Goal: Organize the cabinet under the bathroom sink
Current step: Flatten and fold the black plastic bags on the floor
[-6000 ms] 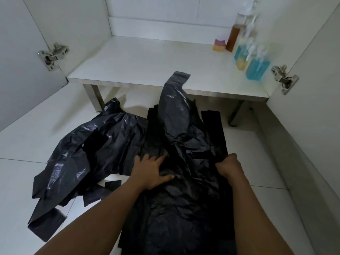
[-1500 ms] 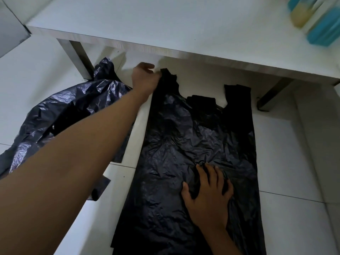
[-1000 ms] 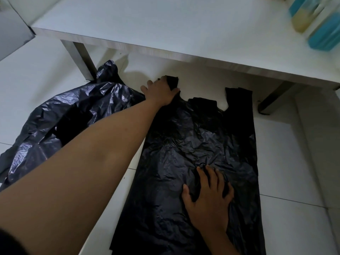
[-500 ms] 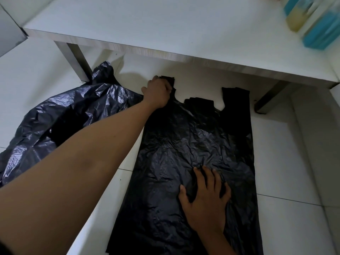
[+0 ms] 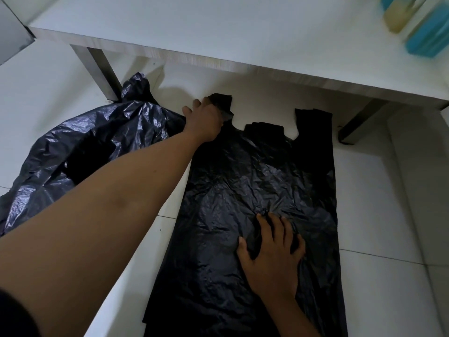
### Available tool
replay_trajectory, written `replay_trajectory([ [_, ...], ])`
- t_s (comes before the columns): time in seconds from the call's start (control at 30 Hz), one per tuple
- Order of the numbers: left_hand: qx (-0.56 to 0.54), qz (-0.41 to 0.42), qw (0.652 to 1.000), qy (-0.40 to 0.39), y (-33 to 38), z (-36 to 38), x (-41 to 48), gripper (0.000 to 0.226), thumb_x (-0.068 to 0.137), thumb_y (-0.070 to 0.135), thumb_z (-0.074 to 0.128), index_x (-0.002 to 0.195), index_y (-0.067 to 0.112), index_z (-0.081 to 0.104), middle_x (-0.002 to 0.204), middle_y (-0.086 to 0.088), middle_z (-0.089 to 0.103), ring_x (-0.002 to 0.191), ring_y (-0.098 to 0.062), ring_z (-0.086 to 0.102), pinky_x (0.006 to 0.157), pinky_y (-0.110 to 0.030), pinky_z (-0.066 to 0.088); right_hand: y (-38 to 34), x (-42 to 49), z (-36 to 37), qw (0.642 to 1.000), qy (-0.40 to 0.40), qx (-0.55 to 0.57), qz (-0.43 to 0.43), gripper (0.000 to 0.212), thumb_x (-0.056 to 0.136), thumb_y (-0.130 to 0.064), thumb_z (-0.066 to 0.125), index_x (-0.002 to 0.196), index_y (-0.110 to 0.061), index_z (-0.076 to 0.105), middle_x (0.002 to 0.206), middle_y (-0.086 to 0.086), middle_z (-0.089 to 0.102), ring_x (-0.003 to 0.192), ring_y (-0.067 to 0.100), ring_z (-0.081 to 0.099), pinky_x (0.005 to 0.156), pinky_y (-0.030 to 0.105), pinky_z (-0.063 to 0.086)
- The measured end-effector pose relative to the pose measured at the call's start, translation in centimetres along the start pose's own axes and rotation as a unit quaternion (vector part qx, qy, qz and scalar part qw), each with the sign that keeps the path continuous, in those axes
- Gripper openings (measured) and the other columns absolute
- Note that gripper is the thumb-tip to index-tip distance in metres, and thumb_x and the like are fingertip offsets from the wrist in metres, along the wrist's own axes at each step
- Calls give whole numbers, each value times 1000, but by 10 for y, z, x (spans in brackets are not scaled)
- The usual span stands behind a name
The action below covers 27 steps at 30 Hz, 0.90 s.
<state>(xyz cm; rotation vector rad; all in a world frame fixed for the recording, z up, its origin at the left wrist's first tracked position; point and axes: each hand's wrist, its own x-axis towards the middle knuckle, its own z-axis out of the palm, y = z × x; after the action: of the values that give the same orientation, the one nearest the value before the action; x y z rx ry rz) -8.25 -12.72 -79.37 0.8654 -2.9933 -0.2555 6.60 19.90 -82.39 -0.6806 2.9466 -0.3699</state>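
Observation:
A black plastic bag [image 5: 243,171] lies spread flat on the white tiled floor, its two handles pointing under the cabinet's shelf. My left hand [image 5: 204,120] reaches far forward and grips the bag's left handle [image 5: 222,103]; two of its fingers splay onto the floor. My right hand [image 5: 272,254] presses on the middle of the bag with spread fingers, and the plastic wrinkles at the fingertips. The right handle [image 5: 313,125] lies flat and untouched.
A second, crumpled black bag [image 5: 80,152] lies on the floor to the left. The white shelf [image 5: 218,32] stands on metal legs [image 5: 97,69] just beyond the handles. Blue and yellow bottles [image 5: 422,23] stand at its right end.
Six seconds ago the bag was bunched up under both hands. It now lies flat; my left hand pulled the left handle out straight and stays on it, while my right hand holds still.

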Motion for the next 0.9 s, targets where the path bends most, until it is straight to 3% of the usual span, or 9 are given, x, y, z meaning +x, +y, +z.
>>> replay_trajectory([
  [0.07,-24,32,998,43,1,-1,-2,20,94,26,56,106,18,70,125,-13,49,113,-36,45,94,-51,34,-1,0,-1,1000,-1,0,-2,63,89,-65,42,142,-30,44,152,-3,36,146,23,23,114,58,13],
  [0.17,-182,86,975,88,4,-11,-6,20,89,26,60,96,10,71,114,-14,58,95,-27,57,86,-38,48,-1,0,-3,1000,-4,7,-1,64,90,-65,41,143,-31,42,153,-4,34,146,22,20,115,57,10],
  [0.27,-361,22,928,89,16,-28,-11,21,78,27,69,72,7,67,82,1,64,74,-4,55,68,-11,47,-1,-1,-3,1000,-6,5,-2,64,91,-66,39,144,-31,41,153,-3,34,146,22,20,115,57,11],
  [0.33,-483,-73,871,54,22,-36,-9,18,76,21,76,69,11,63,75,7,59,67,2,54,59,-7,43,-1,-2,-2,1000,-7,6,-1,64,91,-66,38,144,-31,40,153,-4,34,146,22,21,115,58,11],
  [0.47,-679,-161,716,-16,20,-49,0,17,76,5,78,85,5,63,82,-7,63,76,-20,64,67,-28,58,-1,-1,-2,1000,-6,6,1,63,90,-66,39,143,-31,42,152,-4,34,146,22,21,115,58,12],
  [0.53,-727,-170,664,-34,19,-57,3,24,74,2,82,88,3,62,87,-13,66,82,-29,68,71,-35,61,-1,-1,-1,1000,-6,7,2,63,90,-66,40,143,-32,42,152,-5,34,146,22,21,115,58,11],
  [0.63,-749,-181,637,-17,17,-65,12,41,67,-5,88,93,3,58,99,-23,69,89,-38,72,73,-52,62,-1,-1,-1,1000,-4,6,2,63,90,-66,40,142,-31,44,152,-4,36,146,22,22,115,58,13],
  [0.73,-746,-197,637,13,13,-67,22,44,64,-17,82,86,7,52,103,-28,67,92,-45,71,71,-60,60,0,-1,1,1000,-5,2,2,63,89,-66,39,142,-31,45,152,-4,36,145,22,24,114,58,14],
  [0.9,-750,-217,623,48,7,-67,36,31,73,-18,74,91,2,58,94,-22,70,84,-36,71,72,-45,61,-1,1,0,1000,-9,-12,7,63,88,-67,37,140,-32,46,150,-4,37,144,24,26,113,56,12],
])
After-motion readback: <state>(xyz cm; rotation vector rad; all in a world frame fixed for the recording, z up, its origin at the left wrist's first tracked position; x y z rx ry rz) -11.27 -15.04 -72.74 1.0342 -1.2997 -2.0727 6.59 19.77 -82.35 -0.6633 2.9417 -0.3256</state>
